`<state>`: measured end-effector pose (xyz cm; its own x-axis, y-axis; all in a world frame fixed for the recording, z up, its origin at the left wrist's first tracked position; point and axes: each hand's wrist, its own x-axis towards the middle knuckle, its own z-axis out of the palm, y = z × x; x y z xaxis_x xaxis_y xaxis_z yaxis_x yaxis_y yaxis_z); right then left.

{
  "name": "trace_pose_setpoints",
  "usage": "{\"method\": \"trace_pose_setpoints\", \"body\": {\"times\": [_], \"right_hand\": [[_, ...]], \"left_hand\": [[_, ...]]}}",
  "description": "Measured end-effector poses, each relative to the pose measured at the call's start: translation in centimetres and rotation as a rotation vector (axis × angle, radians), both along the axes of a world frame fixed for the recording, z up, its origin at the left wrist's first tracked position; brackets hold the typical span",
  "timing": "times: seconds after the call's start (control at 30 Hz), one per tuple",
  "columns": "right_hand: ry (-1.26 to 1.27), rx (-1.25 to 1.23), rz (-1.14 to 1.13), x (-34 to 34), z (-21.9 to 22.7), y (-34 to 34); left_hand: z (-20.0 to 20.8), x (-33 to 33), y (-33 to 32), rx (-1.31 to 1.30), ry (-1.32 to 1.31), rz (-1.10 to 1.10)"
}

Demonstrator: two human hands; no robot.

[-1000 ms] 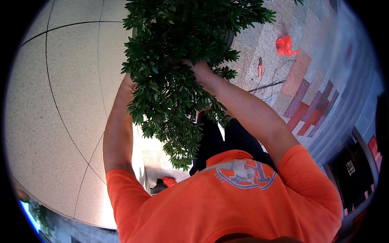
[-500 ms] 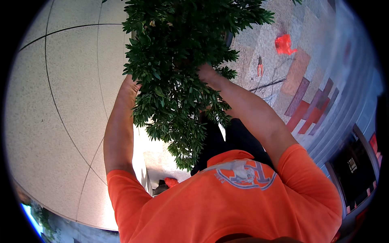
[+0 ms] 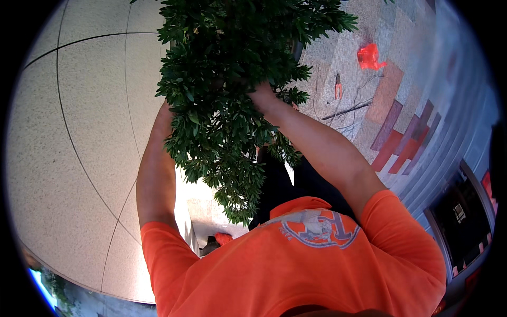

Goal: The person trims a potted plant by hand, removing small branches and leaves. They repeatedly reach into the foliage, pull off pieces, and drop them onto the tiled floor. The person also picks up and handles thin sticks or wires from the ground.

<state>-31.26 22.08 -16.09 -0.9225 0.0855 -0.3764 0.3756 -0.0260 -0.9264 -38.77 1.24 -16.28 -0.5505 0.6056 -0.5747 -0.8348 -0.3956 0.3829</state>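
A dense leafy shrub (image 3: 211, 127) with dark green, narrow leaves fills the upper middle of the view and hangs down toward my body. Both arms reach into it, one from each side. Only the wrist edge of my left hand (image 3: 168, 110) shows at the shrub's left side; leaves cover its fingers. My right hand (image 3: 262, 95) goes into the foliage from the right, its back partly visible and its fingers hidden among the leaves. What either hand grips inside the shrub cannot be made out.
A pale stone wall or ledge (image 3: 95, 142) stands close on the left. On the paved floor at right lie red-handled pliers (image 3: 338, 89), a crumpled red plastic bag (image 3: 369, 57) and thin dark cut branches (image 3: 348, 110). A dark screen-like panel (image 3: 459, 216) is at far right.
My right hand has shifted slightly left, deeper into the leaves. The lower foliage has swung a little left and now covers more of my left hand.
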Motion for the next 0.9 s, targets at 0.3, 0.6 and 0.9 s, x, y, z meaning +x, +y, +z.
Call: {"method": "trace_pose_setpoints", "body": {"times": [0.3,0.6,0.9], "right_hand": [[0.156,0.52,0.506,1.5,-3.3,2.4],[-0.298,-0.454,-0.138,-0.9,1.0,0.8],[-0.067,-0.034,0.05,-2.9,2.2,0.3]], "left_hand": [[0.4,-0.3,-0.1,0.021,0.003,-0.004],[0.0,-0.5,0.1,0.046,0.012,-0.009],[0.2,-0.2,-0.2,0.07,0.013,-0.015]]}}
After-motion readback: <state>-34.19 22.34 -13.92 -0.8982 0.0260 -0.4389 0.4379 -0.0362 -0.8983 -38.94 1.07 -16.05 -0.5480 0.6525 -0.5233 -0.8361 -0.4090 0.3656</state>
